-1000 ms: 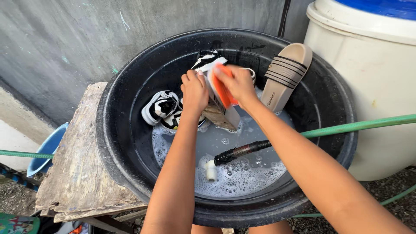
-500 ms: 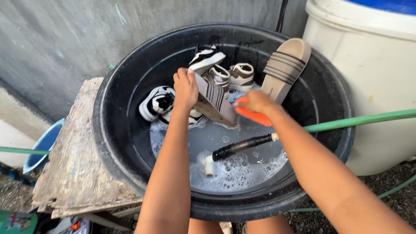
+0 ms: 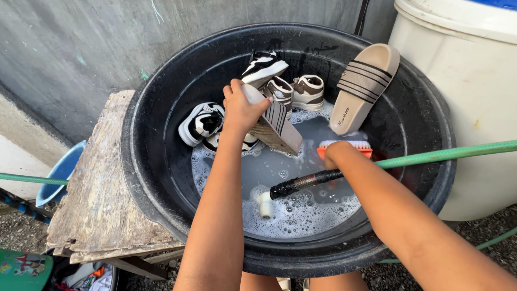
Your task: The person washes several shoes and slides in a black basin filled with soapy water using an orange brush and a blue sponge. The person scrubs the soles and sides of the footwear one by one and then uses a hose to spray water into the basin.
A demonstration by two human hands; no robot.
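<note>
I am gripping a beige rubber slide sandal with dark stripes [image 3: 274, 124] in my left hand [image 3: 242, 108], fingers wrapped around its upper end so that it is tilting down, its lower end touching the soapy grey water [image 3: 285, 199] inside the big round black plastic basin [image 3: 156, 178]. My right hand [image 3: 335, 152] is dipping toward the water just right of that sandal and closing on an orange plastic scrub brush with white bristles [image 3: 347, 145]; the bristles are facing up, and my wrist is hiding most of the fingers.

A green garden hose [image 3: 447, 155] is crossing the basin's right rim, ending in a black ribbed nozzle with a white tip [image 3: 291, 188] that is lying in the foam below my hands. A matching beige striped sandal [image 3: 363, 86] is leaning against the basin's far wall. Black-and-white sneakers [image 3: 202, 123] are sitting at the left of the water, and small brown-and-cream shoes [image 3: 307, 91] are resting behind the sandal I am holding. The basin is sitting on a worn wooden board [image 3: 91, 188], with a large white plastic drum [image 3: 474, 81] standing just beside it on the right.
</note>
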